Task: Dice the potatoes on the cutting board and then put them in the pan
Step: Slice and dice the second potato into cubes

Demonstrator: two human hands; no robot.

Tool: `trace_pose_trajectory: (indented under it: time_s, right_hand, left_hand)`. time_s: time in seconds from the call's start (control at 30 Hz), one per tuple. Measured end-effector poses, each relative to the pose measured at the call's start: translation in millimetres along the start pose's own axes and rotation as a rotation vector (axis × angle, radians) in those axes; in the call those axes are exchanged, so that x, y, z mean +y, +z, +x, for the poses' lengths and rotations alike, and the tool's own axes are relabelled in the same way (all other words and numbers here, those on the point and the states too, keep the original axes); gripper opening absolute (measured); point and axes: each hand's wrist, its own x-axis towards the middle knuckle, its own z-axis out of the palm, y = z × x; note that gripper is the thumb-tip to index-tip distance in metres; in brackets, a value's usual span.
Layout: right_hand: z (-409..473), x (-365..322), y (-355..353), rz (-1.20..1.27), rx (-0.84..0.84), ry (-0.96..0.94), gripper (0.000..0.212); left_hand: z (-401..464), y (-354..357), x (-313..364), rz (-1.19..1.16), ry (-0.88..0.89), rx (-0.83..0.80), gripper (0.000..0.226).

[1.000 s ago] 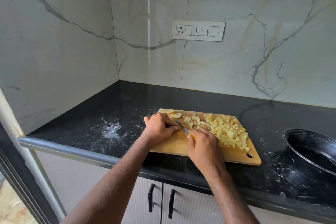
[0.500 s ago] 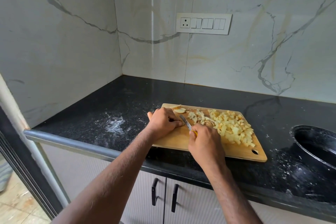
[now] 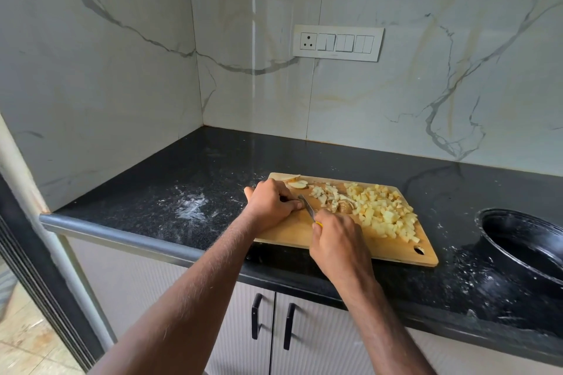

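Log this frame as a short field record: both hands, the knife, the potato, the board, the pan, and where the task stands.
left hand: fingers curled, resting on the board beside the blade; what it holds is hidden
right hand: grip closed round the knife handle
knife: blade angled toward the left hand, tip near its fingers
diced potato: pile on the right half of the board
uncut pieces: at the far left corner
cutting board: flat on the black counter
pan: right of the board, no potato visible inside
task stage: dicing, nothing transferred yet

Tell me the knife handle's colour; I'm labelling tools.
Yellow; a sliver of the knife handle shows in the head view.
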Motion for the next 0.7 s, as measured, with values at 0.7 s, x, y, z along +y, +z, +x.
trace_pose_trajectory:
  time_s: [0.7]
  right_hand:
    - [-14.7,10.8,-3.0,0.105,0.183,0.034,0.003]
  left_hand:
    - [-6.5,-3.2,2.5,-0.017,0.039,-0.004,0.017]
